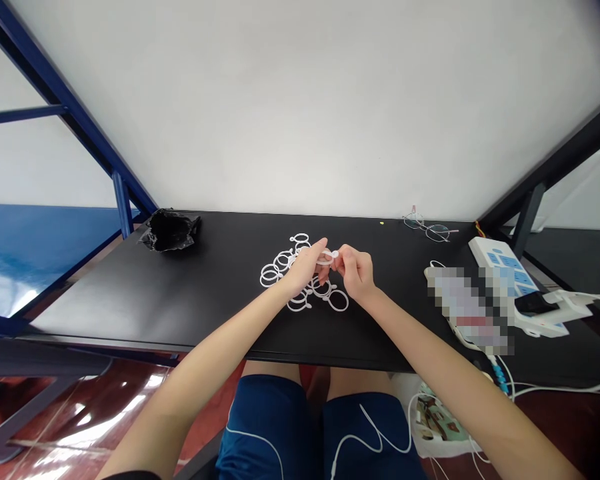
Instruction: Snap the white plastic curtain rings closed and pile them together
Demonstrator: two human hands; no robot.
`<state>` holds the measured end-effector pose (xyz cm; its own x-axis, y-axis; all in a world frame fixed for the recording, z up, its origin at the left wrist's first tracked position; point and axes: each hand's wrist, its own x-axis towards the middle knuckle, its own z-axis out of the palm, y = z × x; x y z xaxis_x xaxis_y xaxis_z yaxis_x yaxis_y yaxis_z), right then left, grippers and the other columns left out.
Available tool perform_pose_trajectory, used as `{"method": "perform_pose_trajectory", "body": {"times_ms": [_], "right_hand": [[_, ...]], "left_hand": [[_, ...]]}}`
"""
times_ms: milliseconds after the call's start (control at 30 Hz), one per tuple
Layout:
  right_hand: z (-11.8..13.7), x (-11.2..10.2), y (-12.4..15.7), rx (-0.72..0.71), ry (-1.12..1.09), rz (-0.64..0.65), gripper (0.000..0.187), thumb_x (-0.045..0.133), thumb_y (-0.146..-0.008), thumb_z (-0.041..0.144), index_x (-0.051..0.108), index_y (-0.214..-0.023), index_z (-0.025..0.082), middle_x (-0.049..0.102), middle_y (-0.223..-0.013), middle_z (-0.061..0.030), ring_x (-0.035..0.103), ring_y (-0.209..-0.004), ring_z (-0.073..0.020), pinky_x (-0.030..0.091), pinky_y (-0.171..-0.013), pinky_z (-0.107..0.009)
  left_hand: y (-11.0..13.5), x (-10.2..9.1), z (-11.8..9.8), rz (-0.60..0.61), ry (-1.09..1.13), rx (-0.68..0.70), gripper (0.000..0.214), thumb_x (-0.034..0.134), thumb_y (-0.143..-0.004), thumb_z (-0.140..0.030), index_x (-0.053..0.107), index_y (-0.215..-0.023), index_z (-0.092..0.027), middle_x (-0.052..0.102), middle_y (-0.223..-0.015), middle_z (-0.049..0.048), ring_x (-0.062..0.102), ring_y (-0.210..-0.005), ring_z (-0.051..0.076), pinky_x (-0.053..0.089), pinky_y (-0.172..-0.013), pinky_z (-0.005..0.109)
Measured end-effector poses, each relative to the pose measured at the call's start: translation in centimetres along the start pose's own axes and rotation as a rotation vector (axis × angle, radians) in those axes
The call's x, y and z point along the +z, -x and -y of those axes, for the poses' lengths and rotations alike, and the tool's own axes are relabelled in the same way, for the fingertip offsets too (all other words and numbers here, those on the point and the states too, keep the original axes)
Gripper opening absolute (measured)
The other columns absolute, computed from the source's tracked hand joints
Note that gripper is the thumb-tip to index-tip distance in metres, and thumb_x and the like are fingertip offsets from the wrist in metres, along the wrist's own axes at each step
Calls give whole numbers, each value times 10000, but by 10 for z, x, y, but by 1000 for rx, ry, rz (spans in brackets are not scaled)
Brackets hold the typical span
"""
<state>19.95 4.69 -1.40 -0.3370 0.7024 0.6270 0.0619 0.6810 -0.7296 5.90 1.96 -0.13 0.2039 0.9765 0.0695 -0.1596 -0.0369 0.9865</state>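
A pile of several white plastic rings (pixel 285 267) lies in the middle of a black table (pixel 130 300). Above the pile, my left hand (pixel 305 267) and my right hand (pixel 356 270) meet, both pinched on one white ring (pixel 329 256) with a small round tab. The fingers of each hand are closed around that ring, held a little above the tabletop. More rings (pixel 338 300) lie just below my hands.
A crumpled black bag (pixel 170 230) sits at the table's back left. A pair of glasses (pixel 427 228) lies at the back right. A white power strip (pixel 505 267) with cables and a blurred-out object (pixel 467 307) occupy the right side. Blue frame bars (pixel 123 200) rise at the left.
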Motion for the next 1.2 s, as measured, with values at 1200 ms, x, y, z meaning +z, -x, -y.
{"method": "perform_pose_trajectory", "body": {"times_ms": [1200], "right_hand": [[9,1,-6,-37,185,-7,177,554,-911,357,612,-867,196,550,-524,47,514,-456,-97,430,-517,-237]], "left_hand": [[-3,-18,-15,33,238,-194,506,470,-868,-625,514,-638,-177,216,-391,-99,237,-320,47,470,-463,235]]}}
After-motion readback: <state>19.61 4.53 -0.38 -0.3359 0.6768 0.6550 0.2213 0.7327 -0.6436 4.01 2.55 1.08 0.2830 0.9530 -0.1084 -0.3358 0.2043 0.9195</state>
